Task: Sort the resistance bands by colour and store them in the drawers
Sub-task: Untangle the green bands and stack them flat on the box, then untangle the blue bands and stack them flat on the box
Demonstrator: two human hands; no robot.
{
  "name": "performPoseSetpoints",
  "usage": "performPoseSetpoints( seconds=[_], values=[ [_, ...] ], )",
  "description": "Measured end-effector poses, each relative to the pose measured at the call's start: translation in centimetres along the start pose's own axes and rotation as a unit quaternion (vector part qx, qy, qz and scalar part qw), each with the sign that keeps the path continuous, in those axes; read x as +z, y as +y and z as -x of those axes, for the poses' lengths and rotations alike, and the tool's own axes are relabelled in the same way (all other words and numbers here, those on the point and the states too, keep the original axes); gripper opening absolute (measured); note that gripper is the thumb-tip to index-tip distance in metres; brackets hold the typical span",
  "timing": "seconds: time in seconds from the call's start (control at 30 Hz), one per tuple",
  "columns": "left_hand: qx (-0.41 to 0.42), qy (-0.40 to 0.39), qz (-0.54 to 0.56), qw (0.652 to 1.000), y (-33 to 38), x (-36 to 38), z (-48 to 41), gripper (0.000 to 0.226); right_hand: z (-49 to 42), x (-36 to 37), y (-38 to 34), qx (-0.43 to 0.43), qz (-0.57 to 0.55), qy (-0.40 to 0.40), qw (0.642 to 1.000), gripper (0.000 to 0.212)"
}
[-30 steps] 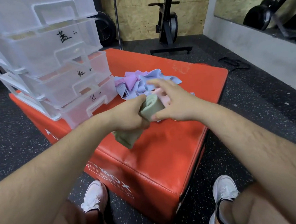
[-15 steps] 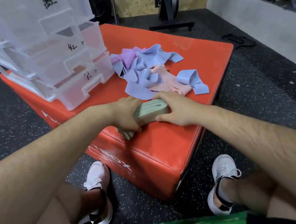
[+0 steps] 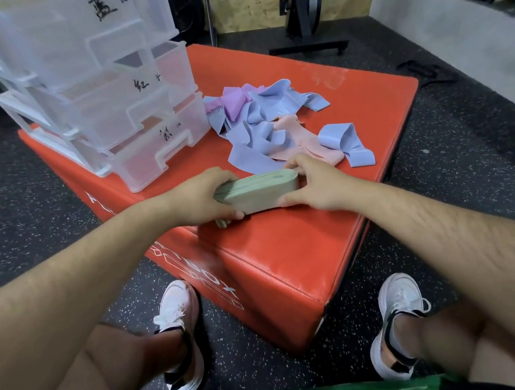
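A folded stack of pale green bands (image 3: 259, 191) lies on the red box (image 3: 303, 247) near its front corner. My left hand (image 3: 202, 200) grips the stack's left end. At the stack's right end, my right hand (image 3: 315, 185) holds it between thumb and fingers. Behind lies a loose heap of blue bands (image 3: 262, 134), pink bands (image 3: 301, 139) and a purple band (image 3: 233, 102). A clear plastic drawer unit (image 3: 105, 93) with handwritten labels stands at the box's back left; its lower drawers (image 3: 162, 147) stand slightly pulled out.
The red box sits on dark speckled gym floor (image 3: 452, 158). My two white shoes (image 3: 182, 336) stand on the floor in front of it. A black exercise machine (image 3: 304, 15) stands by the wooden back wall, and a black cord (image 3: 424, 72) lies at the right.
Both hands brought the green stack down from mid-air onto the box and laid it flat lengthwise. The camera tilted downward.
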State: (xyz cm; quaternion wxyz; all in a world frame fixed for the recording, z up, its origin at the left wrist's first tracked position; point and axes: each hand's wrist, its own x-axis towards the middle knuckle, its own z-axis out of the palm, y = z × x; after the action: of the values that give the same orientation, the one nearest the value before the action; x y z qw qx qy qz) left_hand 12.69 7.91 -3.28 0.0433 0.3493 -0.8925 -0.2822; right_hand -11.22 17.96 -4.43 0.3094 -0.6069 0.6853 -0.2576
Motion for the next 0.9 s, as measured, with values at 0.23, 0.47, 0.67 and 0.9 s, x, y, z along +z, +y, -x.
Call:
performPoseSetpoints(
  seconds=[0.23, 0.47, 0.67, 0.9],
  values=[
    [-0.112, 0.112, 0.349, 0.924, -1.8, -2.5, 1.5, 0.051, -3.7, 0.5, -4.1, 0.065, -0.251, 0.06, 0.964, 0.07],
    [-0.181, 0.213, 0.386, 0.879, -5.0, -3.5, 2.9, 0.037, -9.9, 5.9, -8.3, 0.056, -0.156, 0.094, 0.982, 0.052],
    [-0.206, 0.275, 0.249, 0.906, -6.7, -3.6, 2.3, 0.032, -13.1, 8.3, -9.3, 0.02, -0.116, 0.109, 0.987, 0.04],
    [-0.12, 0.262, -0.118, 0.95, -8.6, -2.8, 2.0, 0.028, -14.7, 8.5, -7.7, -0.101, 0.074, 0.096, 0.987, 0.021]
  ],
)
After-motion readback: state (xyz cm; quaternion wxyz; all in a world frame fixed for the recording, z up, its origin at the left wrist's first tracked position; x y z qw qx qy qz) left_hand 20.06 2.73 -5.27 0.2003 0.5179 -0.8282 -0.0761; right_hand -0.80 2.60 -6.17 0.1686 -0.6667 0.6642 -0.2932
